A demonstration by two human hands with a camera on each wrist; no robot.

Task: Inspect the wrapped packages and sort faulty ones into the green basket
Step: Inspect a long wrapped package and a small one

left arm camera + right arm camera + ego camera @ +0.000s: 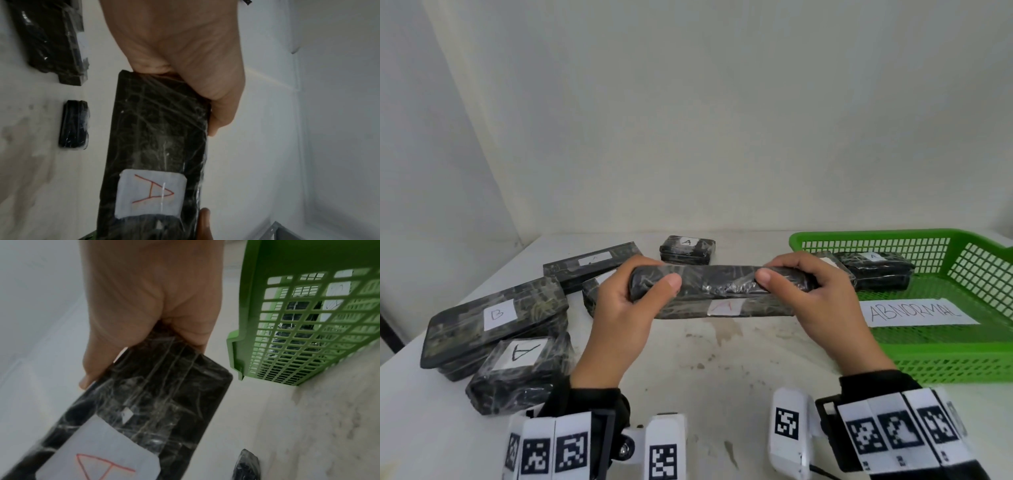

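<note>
Long wrapped package point(722, 291), red "A" label point(723, 307), held above the table left of the green basket point(941, 356); left hand point(619, 308) and right hand point(822, 301) each clasp an end. Roll slowly, check the wrap seams

Long wrapped package point(722, 291), red "A" label, gripped endwise by left hand point(619, 308) and right hand point(822, 301) above table point(722, 370); green basket point(962, 353) alongside right.

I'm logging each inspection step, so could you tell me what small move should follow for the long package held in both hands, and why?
Probably roll the long package a little further. The left hand and right hand grip its ends above the table, apart from the green basket. Only the side with the red A label and one wrinkled edge show, and no fault is visible yet.
</note>
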